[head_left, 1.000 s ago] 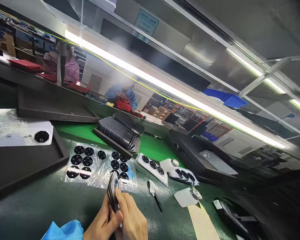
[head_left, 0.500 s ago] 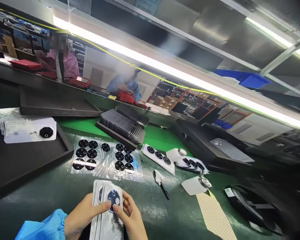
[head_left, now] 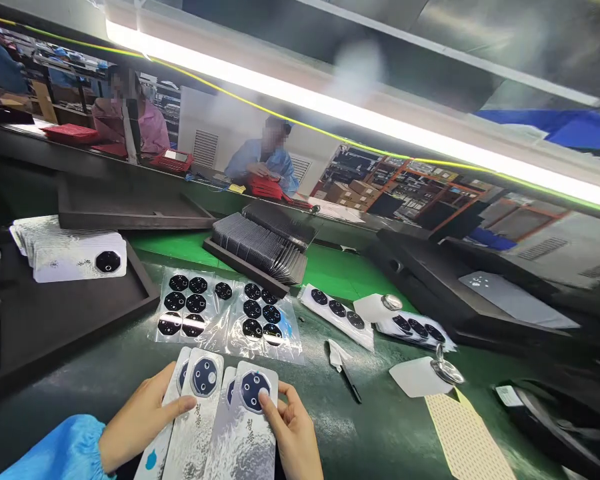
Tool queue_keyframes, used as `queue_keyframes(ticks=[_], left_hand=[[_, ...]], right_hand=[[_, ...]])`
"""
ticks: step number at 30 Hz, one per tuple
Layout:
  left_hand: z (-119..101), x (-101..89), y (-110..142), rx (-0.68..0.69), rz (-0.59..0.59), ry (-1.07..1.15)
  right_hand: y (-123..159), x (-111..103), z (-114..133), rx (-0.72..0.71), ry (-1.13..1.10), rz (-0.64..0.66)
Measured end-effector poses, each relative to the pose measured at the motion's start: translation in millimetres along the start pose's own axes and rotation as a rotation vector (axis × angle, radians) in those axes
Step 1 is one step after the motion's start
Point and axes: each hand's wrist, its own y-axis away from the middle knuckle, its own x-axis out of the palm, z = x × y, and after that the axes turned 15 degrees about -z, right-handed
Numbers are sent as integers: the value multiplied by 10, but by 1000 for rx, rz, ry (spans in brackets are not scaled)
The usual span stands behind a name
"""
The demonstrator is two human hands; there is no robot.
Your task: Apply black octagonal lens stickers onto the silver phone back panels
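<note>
Silvery phone back panels with dark octagonal camera areas are fanned out low in the head view. My left hand (head_left: 139,408) is closed on the left phone back panels (head_left: 196,443), its thumb lying across their face; a blue spot shows low on one of them. Closed around the other phone back panels (head_left: 245,440), my right hand (head_left: 296,427) presses its thumb beside the camera area. The two groups are spread apart at the top. Beyond them, clear film sheets (head_left: 210,340) with black octagonal lens plates lie on the dark green bench.
On the left, a black tray (head_left: 80,327) holds fanned phone back panels (head_left: 75,257). A rack of thin black pieces (head_left: 255,243) stands behind. To the right are a pen-like tool (head_left: 351,385), two white bottles with metal tops (head_left: 414,377) and a yellow dotted sheet (head_left: 465,433). Co-workers sit beyond.
The held panels, earlier overlapping in one close bunch, are now fanned into a left and a right group, and my hands have moved apart. The head view has shifted slightly.
</note>
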Motion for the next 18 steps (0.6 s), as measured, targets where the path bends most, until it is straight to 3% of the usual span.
queue_keyframes(ticks=[4,6,11,13,18], left_hand=[[-37,-91,75,-10,-113,-394],[-49,-168,104,-12,-141,-461],[15,-431,146,-102,-142,-389],[70,-508,169,-130,-169,-396],[190,-554,242,-3,-259,-576]], right_hand=[[-65,-105,40,-175,242,-98],[-103,-141,64,-222,323,-106],[-167,-307,217,-20,98,104],[-182,-433,283,51,28,106],[-241,-773,238,-4,177,88]])
